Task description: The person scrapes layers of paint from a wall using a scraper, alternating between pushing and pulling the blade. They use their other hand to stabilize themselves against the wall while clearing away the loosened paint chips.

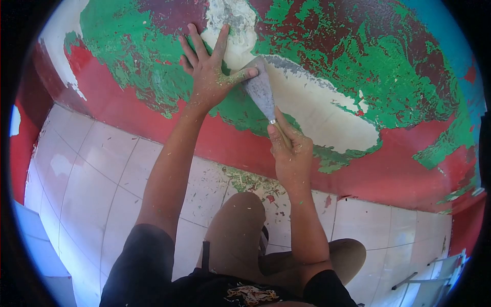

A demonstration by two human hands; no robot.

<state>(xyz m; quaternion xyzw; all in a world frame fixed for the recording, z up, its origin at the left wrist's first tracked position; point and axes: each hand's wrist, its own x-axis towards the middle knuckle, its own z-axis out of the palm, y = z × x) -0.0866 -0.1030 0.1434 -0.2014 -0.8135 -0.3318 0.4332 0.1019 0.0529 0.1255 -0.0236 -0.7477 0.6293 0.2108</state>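
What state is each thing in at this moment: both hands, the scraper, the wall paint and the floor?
left hand: flat on the wall, thumb pressing the blade
right hand: closed around the scraper's handle
scraper: blade against the wall
wall paint: flaking, scraped to pale plaster in patches
floor tiles: littered with paint flakes near the wall

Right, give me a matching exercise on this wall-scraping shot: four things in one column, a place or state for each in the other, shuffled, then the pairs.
1. left hand
2. right hand
3. grey metal scraper blade
4. white floor tiles

A. littered with green and red paint flakes
B. spread flat on the wall, thumb pressing on the blade
C. closed round the scraper's handle
D. tip laid against the bare plaster patch

Pairs: 1-B, 2-C, 3-D, 4-A
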